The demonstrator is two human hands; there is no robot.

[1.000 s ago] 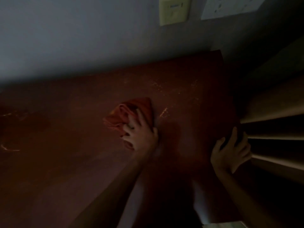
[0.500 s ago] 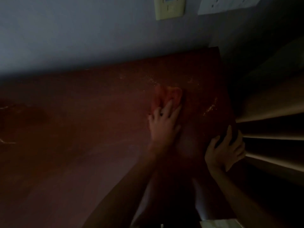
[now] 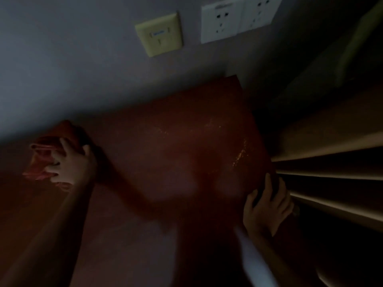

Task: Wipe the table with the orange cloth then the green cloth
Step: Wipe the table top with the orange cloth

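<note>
The room is dim. A reddish-brown table (image 3: 170,154) runs along a grey wall. My left hand (image 3: 71,165) presses down on the crumpled orange cloth (image 3: 44,156) at the table's far left, close to the wall. The cloth bulges out past my fingers on the left and upper side. My right hand (image 3: 267,208) grips the table's right edge, fingers curled over it. Light crumbs or specks (image 3: 238,156) lie on the table near its right edge. No green cloth is in view.
A yellowish wall plate (image 3: 159,34) and a white socket panel (image 3: 236,17) sit on the wall above the table. To the right of the table stand pale shelves or drawer fronts (image 3: 331,162) in shadow.
My left hand has swept the orange cloth from the table's right part far over to the left, near the wall. My right hand has stayed on the right edge.
</note>
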